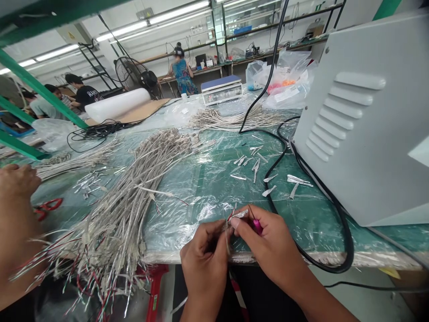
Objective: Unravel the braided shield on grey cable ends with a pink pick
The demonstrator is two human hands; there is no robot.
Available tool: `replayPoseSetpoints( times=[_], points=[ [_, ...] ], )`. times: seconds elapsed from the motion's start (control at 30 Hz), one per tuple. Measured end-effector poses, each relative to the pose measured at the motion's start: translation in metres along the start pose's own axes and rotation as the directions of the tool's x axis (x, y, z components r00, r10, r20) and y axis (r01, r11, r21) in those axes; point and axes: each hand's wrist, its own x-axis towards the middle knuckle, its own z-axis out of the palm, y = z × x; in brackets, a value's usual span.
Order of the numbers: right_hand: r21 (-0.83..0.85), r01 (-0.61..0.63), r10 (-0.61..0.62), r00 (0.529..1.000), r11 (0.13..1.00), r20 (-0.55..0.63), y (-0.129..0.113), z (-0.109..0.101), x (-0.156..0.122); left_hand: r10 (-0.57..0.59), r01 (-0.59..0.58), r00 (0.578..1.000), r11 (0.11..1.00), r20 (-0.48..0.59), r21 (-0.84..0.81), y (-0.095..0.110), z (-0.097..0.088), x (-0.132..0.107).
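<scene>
My left hand [205, 252] is closed around the end of a thin grey cable [229, 237] at the table's front edge. My right hand [268, 241] pinches a strip of silver foil [240, 214] at the cable's tip and also grips a small pink-handled tool [257, 226]. Coloured wire ends show between the two thumbs. Both hands touch each other just above the table edge.
A large bundle of grey cables [134, 197] lies to the left, with a second bundle [231, 120] at the back. Foil scraps [254, 165] litter the green mat. A grey machine [365, 120] stands right with black cords [335, 264]. Another person's arm [16, 214] and red scissors [48, 206] are at the left.
</scene>
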Motion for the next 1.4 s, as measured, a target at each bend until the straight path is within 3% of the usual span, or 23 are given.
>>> replayPoseSetpoints(
  times=[0.13,0.4,0.7,0.8,1.17,1.4],
  points=[
    [0.006,-0.002,0.002,1.0,1.0,0.01,-0.001,0.0,0.0,-0.153,0.158,0.987,0.98,0.045,-0.125,0.011,0.0,0.003],
    [-0.046,-0.027,0.028,0.999,0.999,0.023,-0.004,0.001,0.0,-0.211,0.236,0.965,0.959,0.158,-0.157,0.015,-0.005,0.008],
    [-0.016,-0.009,0.009,1.0,1.0,0.013,-0.004,0.001,0.0,-0.213,0.248,0.96,0.948,0.179,-0.2,0.016,-0.008,0.008],
    [0.002,-0.011,0.011,1.0,1.0,0.01,-0.003,0.001,0.0,-0.184,0.239,0.955,0.942,0.231,-0.237,0.012,-0.01,0.01],
    [-0.054,-0.037,0.036,0.999,0.998,-0.022,-0.004,0.003,0.001,-0.153,0.221,0.951,0.945,0.269,-0.243,0.01,-0.012,0.013],
    [-0.031,-0.016,0.016,0.999,0.999,-0.028,-0.003,0.003,-0.003,-0.183,0.234,0.957,0.945,0.226,-0.229,0.013,-0.01,0.011]
  ],
)
